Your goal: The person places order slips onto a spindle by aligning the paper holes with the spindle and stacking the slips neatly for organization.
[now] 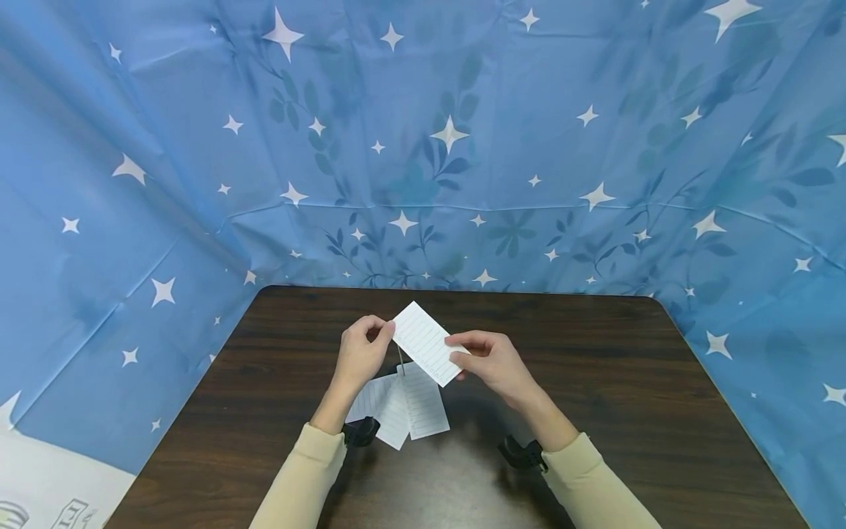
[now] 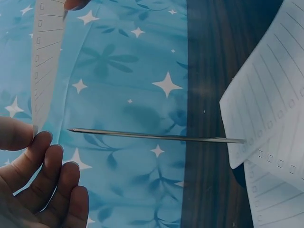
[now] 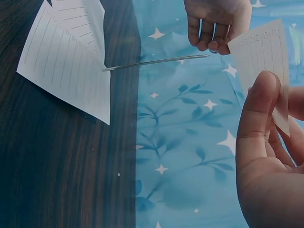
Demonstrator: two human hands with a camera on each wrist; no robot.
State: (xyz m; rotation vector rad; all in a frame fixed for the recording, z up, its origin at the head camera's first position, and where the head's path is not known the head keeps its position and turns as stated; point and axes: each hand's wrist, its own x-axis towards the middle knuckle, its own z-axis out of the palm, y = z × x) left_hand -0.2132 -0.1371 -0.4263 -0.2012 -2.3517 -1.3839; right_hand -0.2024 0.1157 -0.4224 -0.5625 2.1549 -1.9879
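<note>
A white lined checklist slip point(image 1: 426, 342) is held in the air, tilted, between both hands. My left hand point(image 1: 360, 353) pinches one corner of it between thumb and index finger, the other fingers loosely bent. On the other end, my right hand point(image 1: 492, 365) grips the slip between thumb and fingers. Just below stands a thin pointed metal spike point(image 2: 156, 136), its tip bare and apart from the held slip. Several similar lined slips point(image 1: 424, 402) are stuck on the spike's lower part, fanned at different angles. They hide the spike's base.
The dark wood-grain table point(image 1: 595, 397) extends around the slips. Behind it hangs a blue curtain point(image 1: 410, 162) with white stars and leaves. A white printed surface point(image 1: 59, 485) shows at the lower left. Black wrist cameras point(image 1: 361, 432) sit at both cuffs.
</note>
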